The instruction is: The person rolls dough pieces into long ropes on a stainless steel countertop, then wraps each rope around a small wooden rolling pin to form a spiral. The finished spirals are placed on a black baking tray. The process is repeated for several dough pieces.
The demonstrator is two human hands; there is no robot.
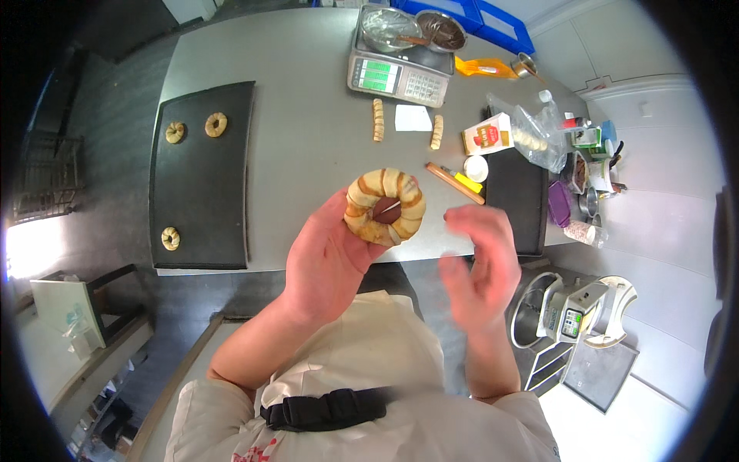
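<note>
A ring of striped, coiled dough (410, 215) rests on the palm and fingers of my left hand (332, 260), raised above the table's near edge. To its right, my right hand (485, 260) is in the air, blurred, fingers apart and holding nothing. Beyond the ring, two striped dough strips (378, 120) (437, 132) lie on the metal table on either side of a white paper square (413, 118). Three smaller dough rings (216, 125) sit on a black baking tray (202, 190) at the left. A wooden rolling pin (455, 183) lies beside a yellow-handled tool (469, 182).
A digital scale (398, 78) at the back carries two metal bowls (441, 30). A carton (488, 134), a white round container (476, 168), plastic bags (534, 136) and a second black tray (517, 202) occupy the right side. A mixer (568, 312) stands on the lower right.
</note>
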